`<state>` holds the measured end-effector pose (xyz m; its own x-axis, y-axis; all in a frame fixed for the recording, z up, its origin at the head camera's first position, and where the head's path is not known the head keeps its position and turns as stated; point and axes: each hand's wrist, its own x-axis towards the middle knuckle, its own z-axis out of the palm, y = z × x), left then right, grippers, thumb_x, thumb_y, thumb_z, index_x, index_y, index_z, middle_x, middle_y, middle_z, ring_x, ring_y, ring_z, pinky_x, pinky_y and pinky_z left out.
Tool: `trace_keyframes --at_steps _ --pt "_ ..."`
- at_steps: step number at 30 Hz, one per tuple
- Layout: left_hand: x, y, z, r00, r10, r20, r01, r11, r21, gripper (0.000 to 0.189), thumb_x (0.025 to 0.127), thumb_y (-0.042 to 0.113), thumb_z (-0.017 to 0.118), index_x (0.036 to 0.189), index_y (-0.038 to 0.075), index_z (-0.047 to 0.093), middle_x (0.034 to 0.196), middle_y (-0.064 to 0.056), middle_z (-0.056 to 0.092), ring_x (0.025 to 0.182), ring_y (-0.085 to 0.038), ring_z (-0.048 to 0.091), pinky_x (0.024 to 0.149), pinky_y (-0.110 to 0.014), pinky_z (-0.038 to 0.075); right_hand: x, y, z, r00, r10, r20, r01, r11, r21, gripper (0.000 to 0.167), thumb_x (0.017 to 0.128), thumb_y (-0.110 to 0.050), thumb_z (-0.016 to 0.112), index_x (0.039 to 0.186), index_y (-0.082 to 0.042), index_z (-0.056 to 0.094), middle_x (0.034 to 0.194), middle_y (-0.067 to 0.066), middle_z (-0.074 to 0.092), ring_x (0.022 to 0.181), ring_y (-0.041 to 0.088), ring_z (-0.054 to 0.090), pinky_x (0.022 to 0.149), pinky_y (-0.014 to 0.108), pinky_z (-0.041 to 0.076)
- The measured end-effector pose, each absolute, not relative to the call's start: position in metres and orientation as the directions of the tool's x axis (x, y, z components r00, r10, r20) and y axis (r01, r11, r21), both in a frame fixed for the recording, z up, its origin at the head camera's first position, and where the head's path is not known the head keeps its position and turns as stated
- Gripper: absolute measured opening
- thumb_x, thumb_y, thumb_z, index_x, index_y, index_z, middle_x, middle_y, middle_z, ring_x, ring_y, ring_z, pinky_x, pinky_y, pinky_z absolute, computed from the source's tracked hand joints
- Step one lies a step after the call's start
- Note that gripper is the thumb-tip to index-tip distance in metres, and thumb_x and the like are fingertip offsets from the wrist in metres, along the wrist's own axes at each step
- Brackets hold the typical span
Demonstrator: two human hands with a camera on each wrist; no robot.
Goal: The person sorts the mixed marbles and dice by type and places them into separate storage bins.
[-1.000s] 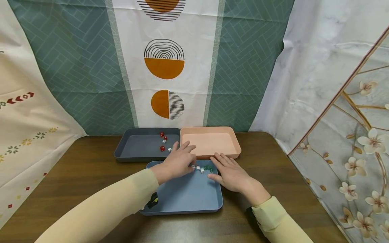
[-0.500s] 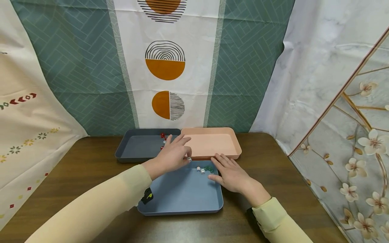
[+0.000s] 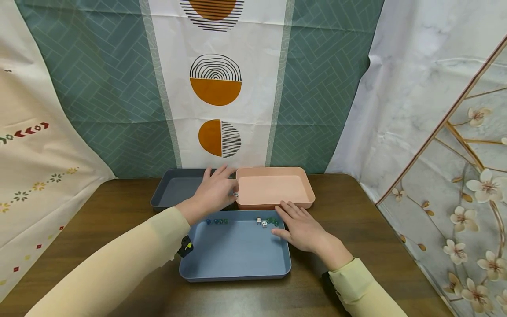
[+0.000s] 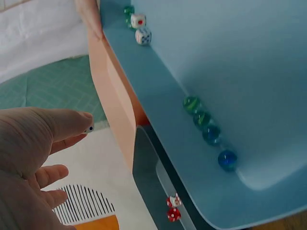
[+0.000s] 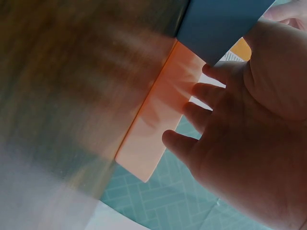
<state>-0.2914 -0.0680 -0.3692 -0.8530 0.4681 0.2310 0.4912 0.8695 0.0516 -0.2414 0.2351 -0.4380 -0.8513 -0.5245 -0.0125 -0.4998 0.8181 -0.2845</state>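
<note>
My left hand (image 3: 211, 193) pinches a white die (image 3: 236, 194) between thumb and index finger, in the air over the seam of the dark grey tray (image 3: 178, 189) and the pink tray (image 3: 273, 187). Its other fingers spread loosely. My right hand (image 3: 303, 229) lies with extended fingers at the right edge of the blue tray (image 3: 241, 257), thumb over its inside. Near that thumb are two white dice (image 3: 264, 224) and several green marbles (image 3: 273, 220). Along the blue tray's back left wall lie green and blue marbles (image 4: 201, 120).
Red dice (image 4: 174, 214) in the dark tray show in the left wrist view; the left hand hides them from the head view. Both back trays stand side by side behind the blue tray on the wooden table (image 3: 119, 220). A patterned cloth (image 3: 214, 145) hangs behind.
My left hand has picked a white die up from the blue tray and carried it back and left toward the dark tray. The right hand has stayed in place.
</note>
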Motion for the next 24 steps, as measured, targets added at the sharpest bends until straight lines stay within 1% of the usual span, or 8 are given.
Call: trace_keyframes --at_steps 6,8,12,15,24 --pt "-0.298 -0.077 -0.364 -0.86 0.445 0.251 0.47 0.881 0.047 0.009 0.096 0.023 0.09 0.1 0.02 0.083 0.167 -0.019 0.05 0.162 -0.047 0.031 0.125 -0.08 0.017 -0.243 0.236 -0.44 -0.851 -0.525 -0.016 -0.502 0.823 -0.267 0.086 0.112 -0.062 0.052 0.173 -0.004 0.034 0.181 0.022 0.023 0.168 0.043 0.016 0.133 0.064 0.015" --pt "-0.3 -0.078 -0.363 -0.864 0.438 0.248 0.463 0.885 0.05 0.008 0.097 0.022 0.089 0.102 0.02 0.084 0.168 -0.019 0.048 0.163 -0.046 0.029 0.125 -0.08 0.015 -0.244 0.236 -0.442 -0.851 -0.526 -0.014 -0.505 0.824 -0.258 0.087 0.112 -0.063 0.051 0.174 -0.005 0.032 0.181 0.021 0.022 0.168 0.042 0.016 0.133 0.064 0.015" --pt "-0.304 -0.082 -0.36 -0.876 0.421 0.237 0.447 0.892 0.068 0.008 0.098 0.021 0.088 0.103 0.019 0.083 0.171 -0.02 0.044 0.165 -0.045 0.025 0.126 -0.079 0.013 -0.244 0.237 -0.443 -0.853 -0.522 -0.017 -0.5 0.825 -0.264 0.085 0.113 -0.059 0.053 0.174 -0.005 0.032 0.181 0.02 0.022 0.168 0.042 0.016 0.133 0.064 0.015" --pt "-0.309 -0.087 -0.359 -0.883 0.404 0.237 0.435 0.896 0.092 0.007 0.098 0.021 0.087 0.103 0.018 0.083 0.172 -0.022 0.042 0.166 -0.045 0.023 0.126 -0.079 0.013 -0.243 0.236 -0.441 -0.856 -0.515 -0.032 -0.49 0.831 -0.265 0.082 0.113 -0.056 0.055 0.174 -0.004 0.033 0.181 0.02 0.022 0.168 0.041 0.015 0.133 0.063 0.015" --pt "-0.321 -0.099 -0.356 -0.906 0.33 0.264 0.386 0.901 0.198 0.011 0.101 0.02 0.083 0.109 0.012 0.084 0.172 -0.023 0.041 0.165 -0.047 0.021 0.126 -0.08 0.01 -0.242 0.235 -0.438 -0.857 -0.513 -0.039 -0.488 0.835 -0.253 0.082 0.113 -0.055 0.056 0.173 -0.004 0.032 0.181 0.02 0.021 0.168 0.042 0.015 0.133 0.063 0.015"
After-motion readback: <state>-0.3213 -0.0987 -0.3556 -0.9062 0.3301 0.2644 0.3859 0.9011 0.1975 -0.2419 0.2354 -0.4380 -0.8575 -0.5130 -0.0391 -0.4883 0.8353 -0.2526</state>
